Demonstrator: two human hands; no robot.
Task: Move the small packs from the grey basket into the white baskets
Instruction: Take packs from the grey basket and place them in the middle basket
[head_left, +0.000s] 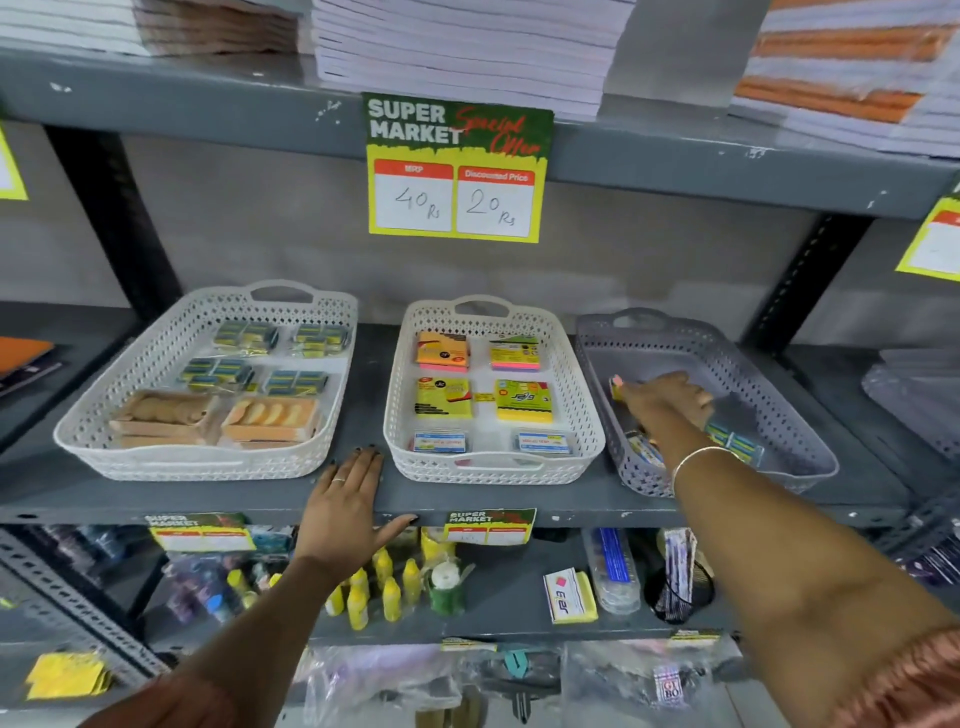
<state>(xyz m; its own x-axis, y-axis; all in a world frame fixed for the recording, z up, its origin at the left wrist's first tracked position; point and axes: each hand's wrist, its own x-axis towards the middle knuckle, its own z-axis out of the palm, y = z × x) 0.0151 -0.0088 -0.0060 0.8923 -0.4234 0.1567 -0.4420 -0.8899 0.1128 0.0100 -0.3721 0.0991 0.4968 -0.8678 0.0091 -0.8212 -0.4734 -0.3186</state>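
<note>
The grey basket (737, 364) stands at the right of the middle shelf. My right hand (667, 400) reaches into it, fingertips on a small yellow pack (618, 392) against its left wall; the blur hides whether the fingers grip it. Two more small packs lie in the grey basket: a blue-green pack (735, 441) and another pack (644, 449) partly under my wrist. The left white basket (83, 431) holds several blue-yellow packs and orange boxes. The middle white basket (400, 415) holds sticky-note packs. My left hand (343, 499) rests flat on the shelf edge between the white baskets.
A price sign (457, 166) hangs from the upper shelf over the middle basket. Paper stacks (462, 47) fill the top shelf. The lower shelf carries yellow glue bottles (384, 587) and other stationery. Black uprights (114, 218) frame the bay.
</note>
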